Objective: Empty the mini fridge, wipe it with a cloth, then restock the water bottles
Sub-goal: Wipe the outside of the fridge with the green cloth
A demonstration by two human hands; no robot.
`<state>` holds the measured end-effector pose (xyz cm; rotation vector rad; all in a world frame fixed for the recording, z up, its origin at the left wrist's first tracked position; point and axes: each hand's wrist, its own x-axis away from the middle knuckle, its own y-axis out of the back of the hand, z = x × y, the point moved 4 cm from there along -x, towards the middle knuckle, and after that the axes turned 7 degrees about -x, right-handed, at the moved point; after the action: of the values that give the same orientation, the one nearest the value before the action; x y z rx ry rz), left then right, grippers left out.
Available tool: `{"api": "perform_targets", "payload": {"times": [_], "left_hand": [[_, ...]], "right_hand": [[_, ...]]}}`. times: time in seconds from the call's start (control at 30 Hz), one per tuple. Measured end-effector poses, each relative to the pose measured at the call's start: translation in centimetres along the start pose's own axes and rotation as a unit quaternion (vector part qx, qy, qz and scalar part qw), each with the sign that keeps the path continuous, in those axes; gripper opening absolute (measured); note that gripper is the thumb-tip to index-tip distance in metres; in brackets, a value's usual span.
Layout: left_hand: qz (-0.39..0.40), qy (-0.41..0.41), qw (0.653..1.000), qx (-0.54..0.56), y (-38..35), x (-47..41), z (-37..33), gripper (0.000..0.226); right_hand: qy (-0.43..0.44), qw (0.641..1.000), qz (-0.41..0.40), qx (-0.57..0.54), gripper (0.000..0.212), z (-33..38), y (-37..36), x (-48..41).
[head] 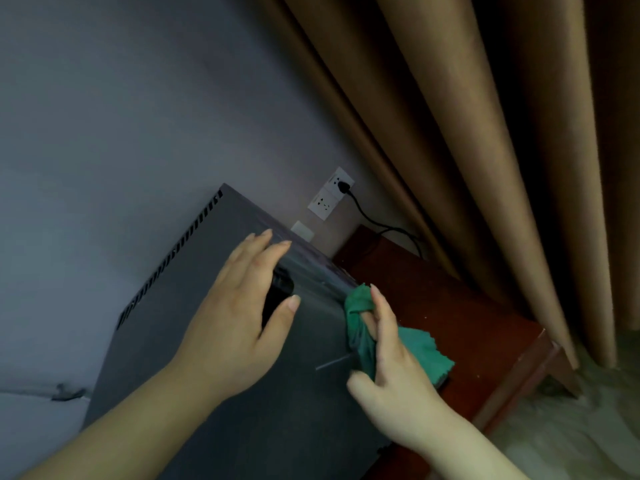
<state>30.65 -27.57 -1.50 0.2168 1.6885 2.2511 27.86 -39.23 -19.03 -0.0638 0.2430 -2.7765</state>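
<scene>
The grey mini fridge (pixel 166 323) sits against the wall. On its top the left hand (pixel 242 306) lies flat with fingers spread, partly covering a small dark object (pixel 281 289). At the fridge's right edge the right hand (pixel 391 362) pinches a bunched green cloth (pixel 420 348). Right of the fridge shows a red-brown wooden stand (pixel 467 327); beyond the fridge are wall sockets (pixel 330 195) and a brown curtain (pixel 485 133).

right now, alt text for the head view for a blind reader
A right hand grips a green cloth at the edge of a dark grey fridge while the left hand rests flat on it. The fridge sits on a red-brown stand beside a brown curtain, a black plug in the socket behind.
</scene>
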Motion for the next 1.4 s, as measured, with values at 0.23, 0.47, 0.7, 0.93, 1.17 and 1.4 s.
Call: {"api": "perform_targets", "payload": {"times": [0.23,0.47,0.7,0.93,1.17,1.4], "left_hand": [[-0.004,-0.019,0.999,0.049,0.1,0.1,-0.1,0.061],[-0.002,-0.018,0.998,0.068,0.2,0.1,0.0,0.064],[0.0,-0.027,0.996,0.083,0.1,0.1,0.1,0.065],[-0.007,-0.032,0.996,0.088,0.0,0.1,0.4,0.067],[-0.008,-0.027,0.997,0.075,0.0,0.0,0.3,0.067],[-0.003,-0.016,0.998,0.059,0.0,0.0,0.1,0.067]], "right_hand": [[0.059,0.997,0.054,0.002,0.104,3.9,-0.8,-0.5],[0.052,0.996,0.041,0.054,0.096,3.0,0.2,-1.1],[0.092,0.99,0.072,0.08,0.102,4.7,-0.5,-1.5],[0.108,0.986,0.085,0.098,0.109,4.5,-0.8,-1.2],[0.086,0.982,0.056,0.156,0.101,0.8,-0.5,-0.4],[0.065,0.99,-0.005,0.123,0.096,0.5,-0.7,0.3]]}}
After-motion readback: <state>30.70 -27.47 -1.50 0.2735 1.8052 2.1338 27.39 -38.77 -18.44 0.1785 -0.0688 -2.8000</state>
